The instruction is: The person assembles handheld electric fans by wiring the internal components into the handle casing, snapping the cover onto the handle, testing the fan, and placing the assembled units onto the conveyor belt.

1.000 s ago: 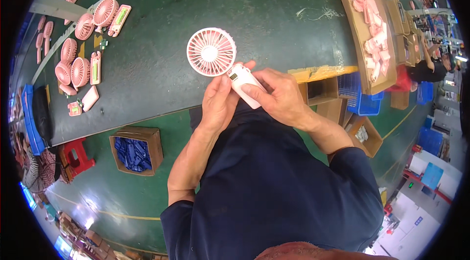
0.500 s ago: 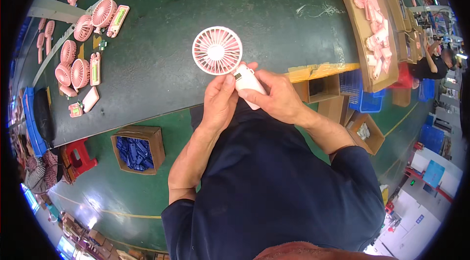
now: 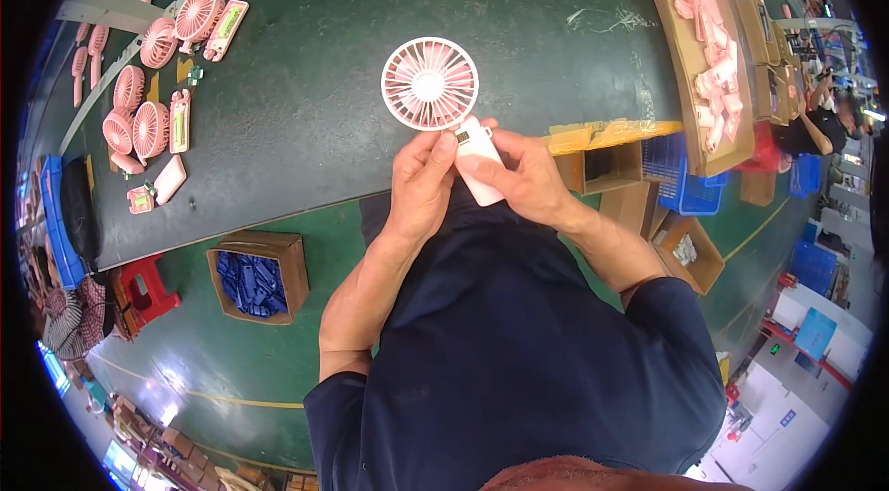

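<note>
A pink handheld fan (image 3: 429, 84) is held between my two hands, over the front edge of the green-topped table (image 3: 306, 111). Its round slatted head points away from me, and its pale handle with a small dark panel slants down toward my body. My left hand (image 3: 422, 178) is closed on the handle's left side, just under the head, thumb on top. From the right, my right hand (image 3: 526, 174) grips the handle, its thumb lying across the front. The fingers beneath the handle are partly hidden.
At the table's left lie several pink fan heads (image 3: 151, 130) and handle parts with green pieces (image 3: 226, 30). A cardboard tray (image 3: 690, 93) of pink parts stands at the right. On the floor are a carton of blue parts (image 3: 294, 273), a red stool (image 3: 153, 292) and a blue crate (image 3: 690, 186).
The fan has shifted slightly right and away from me, its handle now more upright. Both hands have moved with it and keep their hold.
</note>
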Tool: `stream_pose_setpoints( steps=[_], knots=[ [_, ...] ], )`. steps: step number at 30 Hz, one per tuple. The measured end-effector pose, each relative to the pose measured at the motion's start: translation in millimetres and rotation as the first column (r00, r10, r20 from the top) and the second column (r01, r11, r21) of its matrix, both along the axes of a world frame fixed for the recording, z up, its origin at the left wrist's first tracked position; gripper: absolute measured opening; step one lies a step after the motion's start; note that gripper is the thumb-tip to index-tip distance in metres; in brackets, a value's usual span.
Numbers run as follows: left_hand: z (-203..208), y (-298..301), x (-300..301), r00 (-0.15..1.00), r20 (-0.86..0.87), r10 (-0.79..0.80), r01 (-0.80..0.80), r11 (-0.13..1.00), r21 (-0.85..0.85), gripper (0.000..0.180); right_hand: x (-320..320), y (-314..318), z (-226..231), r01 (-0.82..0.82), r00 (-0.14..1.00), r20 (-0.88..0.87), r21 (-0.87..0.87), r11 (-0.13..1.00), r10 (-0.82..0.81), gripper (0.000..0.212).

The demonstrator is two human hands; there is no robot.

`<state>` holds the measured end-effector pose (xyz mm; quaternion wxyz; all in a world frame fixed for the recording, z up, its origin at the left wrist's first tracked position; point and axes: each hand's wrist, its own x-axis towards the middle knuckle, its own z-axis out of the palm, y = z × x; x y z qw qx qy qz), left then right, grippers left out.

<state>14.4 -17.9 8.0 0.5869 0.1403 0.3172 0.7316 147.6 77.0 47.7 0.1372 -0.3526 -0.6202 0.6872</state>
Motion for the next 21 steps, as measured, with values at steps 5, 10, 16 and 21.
stream_pose_setpoints(
  steps=[5, 10, 16, 21],
  knots=[
    [0.1, 1.4, 5.5, 0.999, -0.049, 0.020, -0.020, 1.000, 0.002, 0.042, 1.2, 4.9, -3.4, -0.018, 0.998, 0.055, 0.141, 0.990, 0.010, 0.033],
    [2.1, 2.2, 2.8, 0.998, -0.042, 0.044, -0.045, 0.999, -0.024, 0.041, -1.3, 8.4, -6.8, -0.061, 0.997, 0.055, 0.203, 0.977, 0.051, 0.033],
    [6.9, 10.7, -15.6, 0.993, 0.120, -0.020, 0.009, 0.996, 0.093, 0.049, 14.0, 20.7, -9.8, -0.302, 0.920, -0.391, -0.680, 0.668, 0.018, 0.047],
    [15.9, 24.1, -21.3, 0.999, -0.009, -0.043, 0.043, 0.997, 0.063, 0.050, 4.3, 27.5, -0.2, -0.287, 0.931, -0.354, -0.552, 0.783, 0.091, 0.039]
  ],
)
